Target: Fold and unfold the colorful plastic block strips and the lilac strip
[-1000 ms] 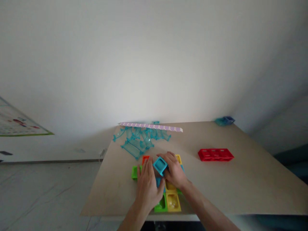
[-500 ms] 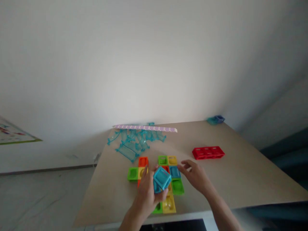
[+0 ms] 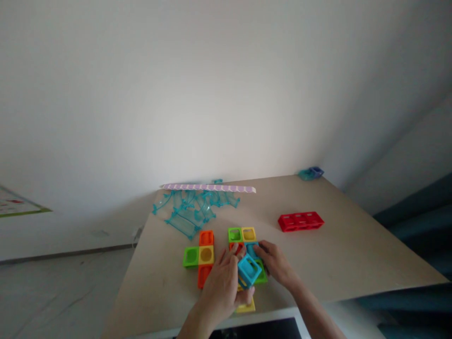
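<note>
My left hand [image 3: 222, 280] is closed around a light-blue hollow cube block [image 3: 249, 270], held tilted above a cluster of coloured blocks. My right hand [image 3: 277, 263] has its fingers on another blue block [image 3: 251, 248] in that cluster. Around these sit a green block [image 3: 235, 234], a yellow block [image 3: 249, 234] and a second green block [image 3: 261, 273]. Part of the cluster is hidden beneath my left hand. Left of that hand lies a smaller group with an orange block [image 3: 206, 238], a yellow block [image 3: 206, 254] and a green block [image 3: 191, 257].
Translucent teal plastic pieces [image 3: 185, 219] lie spread at the table's back left, below a lilac patterned strip [image 3: 208, 188] by the wall. A red three-cell block row [image 3: 301, 221] lies at right. Blue pieces [image 3: 310, 173] sit in the back right corner of the table [image 3: 339, 254].
My right hand has moved left onto the blue block in the cluster. My left hand has shifted right and down with its blue cube, and the view has turned slightly.
</note>
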Demonstrator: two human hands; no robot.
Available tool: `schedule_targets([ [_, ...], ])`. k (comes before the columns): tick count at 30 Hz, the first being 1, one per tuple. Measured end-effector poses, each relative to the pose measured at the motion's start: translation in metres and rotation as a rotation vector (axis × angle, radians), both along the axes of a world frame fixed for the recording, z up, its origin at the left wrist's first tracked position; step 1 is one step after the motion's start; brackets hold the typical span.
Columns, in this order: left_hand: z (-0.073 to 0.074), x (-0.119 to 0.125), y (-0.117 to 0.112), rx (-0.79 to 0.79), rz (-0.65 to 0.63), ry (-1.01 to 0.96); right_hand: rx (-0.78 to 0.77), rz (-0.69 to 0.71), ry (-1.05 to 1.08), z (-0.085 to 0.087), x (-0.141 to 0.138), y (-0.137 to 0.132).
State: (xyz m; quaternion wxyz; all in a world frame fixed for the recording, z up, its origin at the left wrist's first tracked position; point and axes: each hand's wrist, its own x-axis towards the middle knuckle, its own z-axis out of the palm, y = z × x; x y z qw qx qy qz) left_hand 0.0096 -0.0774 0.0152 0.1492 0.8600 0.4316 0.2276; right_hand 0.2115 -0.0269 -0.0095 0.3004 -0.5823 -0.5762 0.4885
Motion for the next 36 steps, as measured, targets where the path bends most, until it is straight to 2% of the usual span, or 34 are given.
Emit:
schedule_targets([
  [8, 0.001, 0.0, 0.0, -0.023, 0.014, 0.0, -0.111, -0.025, 0.097, -0.009, 0.01, 0.002],
  [18, 0.006, 0.002, 0.001, -0.047, 0.045, -0.039, -0.166, -0.182, 0.1, -0.012, 0.024, -0.001],
  [23, 0.015, 0.004, -0.001, -0.126, 0.061, -0.089, -0.132, -0.258, 0.116, -0.003, 0.047, -0.005],
  [26, 0.018, 0.003, -0.004, -0.224, 0.111, -0.269, -0.042, -0.328, 0.181, 0.016, 0.045, -0.012],
  [30, 0.016, -0.009, -0.005, -0.346, 0.253, -0.674, 0.13, -0.321, 0.271, 0.043, 0.013, -0.024],
  [33, 0.012, -0.023, -0.001, -0.371, 0.38, -0.909, 0.216, -0.233, 0.269, 0.051, -0.019, -0.028],
  [36, 0.01, -0.036, 0.004, -0.453, 0.393, -1.043, 0.27, -0.067, 0.255, 0.05, -0.046, -0.026],
])
